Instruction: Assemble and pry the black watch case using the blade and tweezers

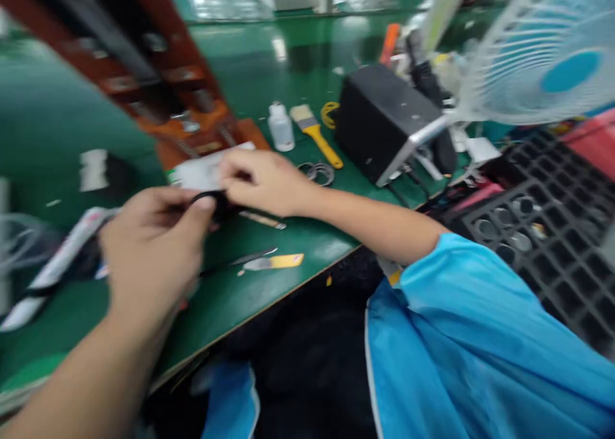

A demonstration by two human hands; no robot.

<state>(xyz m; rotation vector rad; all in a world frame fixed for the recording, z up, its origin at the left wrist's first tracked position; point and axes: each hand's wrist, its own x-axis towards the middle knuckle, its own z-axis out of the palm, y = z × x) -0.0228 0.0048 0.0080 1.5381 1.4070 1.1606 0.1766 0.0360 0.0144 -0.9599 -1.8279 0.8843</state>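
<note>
My left hand (pixel 154 240) pinches a small black part (pixel 218 202) with a curved edge, its thumb on top. On the other side of that part, my right hand (pixel 266 179) has its fingers curled closed against it. Blur and the fingers hide most of its shape, so I cannot make out its kind. A white pad (pixel 199 168) lies just behind both hands, at the foot of a brown stand (pixel 211 115). Below the right wrist are a thin tool with a tan handle (pixel 263 219), dark tweezers (pixel 250 257) and a small yellow-handled spatula (pixel 278 261).
Behind my right hand stand a white bottle (pixel 281 128), a yellow brush (pixel 317 134) and a black box (pixel 384 118) with cables. A fan (pixel 542 61) and a black compartment tray (pixel 542 234) are at right. The green bench (pixel 230 304) ends at a front edge.
</note>
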